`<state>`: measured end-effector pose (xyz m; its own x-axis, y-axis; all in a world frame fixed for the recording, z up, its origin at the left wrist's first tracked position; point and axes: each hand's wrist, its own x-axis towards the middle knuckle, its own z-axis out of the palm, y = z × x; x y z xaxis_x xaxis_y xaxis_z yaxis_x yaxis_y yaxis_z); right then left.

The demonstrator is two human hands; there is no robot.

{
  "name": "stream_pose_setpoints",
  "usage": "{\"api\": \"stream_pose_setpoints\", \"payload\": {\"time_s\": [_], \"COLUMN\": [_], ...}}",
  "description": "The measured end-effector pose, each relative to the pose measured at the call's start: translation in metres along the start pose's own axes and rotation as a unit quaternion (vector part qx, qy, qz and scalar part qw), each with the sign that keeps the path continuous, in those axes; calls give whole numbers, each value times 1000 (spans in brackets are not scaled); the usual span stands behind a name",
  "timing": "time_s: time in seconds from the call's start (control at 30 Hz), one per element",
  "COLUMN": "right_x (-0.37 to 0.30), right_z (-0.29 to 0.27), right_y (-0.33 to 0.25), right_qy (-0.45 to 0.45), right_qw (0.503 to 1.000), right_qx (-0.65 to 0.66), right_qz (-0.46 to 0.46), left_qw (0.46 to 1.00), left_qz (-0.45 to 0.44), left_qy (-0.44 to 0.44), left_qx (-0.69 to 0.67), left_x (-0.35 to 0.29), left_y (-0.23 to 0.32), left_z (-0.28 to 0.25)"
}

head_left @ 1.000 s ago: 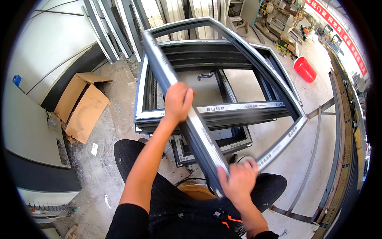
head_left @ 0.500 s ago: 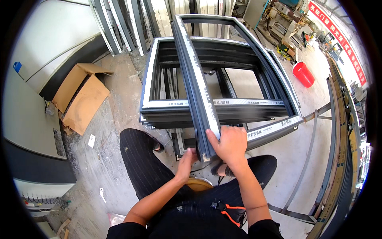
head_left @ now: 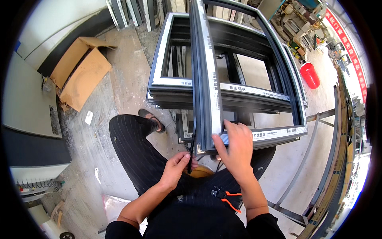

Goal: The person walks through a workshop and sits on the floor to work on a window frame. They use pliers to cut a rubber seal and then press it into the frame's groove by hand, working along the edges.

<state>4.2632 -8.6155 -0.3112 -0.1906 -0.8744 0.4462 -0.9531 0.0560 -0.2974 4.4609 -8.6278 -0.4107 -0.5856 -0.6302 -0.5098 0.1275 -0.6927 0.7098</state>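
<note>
A dark grey window frame (head_left: 216, 91) with white protective film lies tilted on a stack of similar frames (head_left: 171, 93), its near corner toward me. Below that corner, my left hand (head_left: 175, 169) pinches a thin black strip, likely a rubber gasket (head_left: 192, 153), between thumb and fingers. The strip runs up along the frame's left side. My right hand (head_left: 235, 150) lies over the near corner, its thumb on the film and its fingers bent over the bar; the fingertips are partly hidden. A cutter or pliers with orange handles (head_left: 232, 199) rests on my lap.
An opened cardboard box (head_left: 85, 79) lies on the floor at left, beside a grey machine (head_left: 32, 103). A red bucket (head_left: 310, 75) stands at right. Long profiles lie on a metal rack (head_left: 332, 159) along the right side. More profiles (head_left: 135, 14) lean at the back.
My left hand has come off the frame's corner and down, and now pinches the black strip. My right hand's grip has loosened slightly at the corner. The view has shifted.
</note>
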Motion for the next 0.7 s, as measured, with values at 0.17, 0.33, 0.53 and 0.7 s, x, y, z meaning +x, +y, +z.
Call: {"api": "stream_pose_setpoints", "payload": {"time_s": [0.17,0.33,0.53,0.7], "right_x": [-76,-149,-179,-169], "right_z": [-37,-51,-43,-44], "right_y": [10,19,23,23], "right_qy": [-51,-360,-434,-462], "right_qw": [995,925,894,884], "right_qx": [84,74,-4,-7], "right_qz": [-32,99,107,69], "left_qw": [999,998,998,998], "left_qz": [-41,-60,-55,-56], "left_qy": [-14,-2,-13,-9], "left_qx": [-31,-31,-21,-19], "left_x": [0,-3,-2,-4], "left_y": [0,4,10,12], "left_z": [5,7,10,12]}}
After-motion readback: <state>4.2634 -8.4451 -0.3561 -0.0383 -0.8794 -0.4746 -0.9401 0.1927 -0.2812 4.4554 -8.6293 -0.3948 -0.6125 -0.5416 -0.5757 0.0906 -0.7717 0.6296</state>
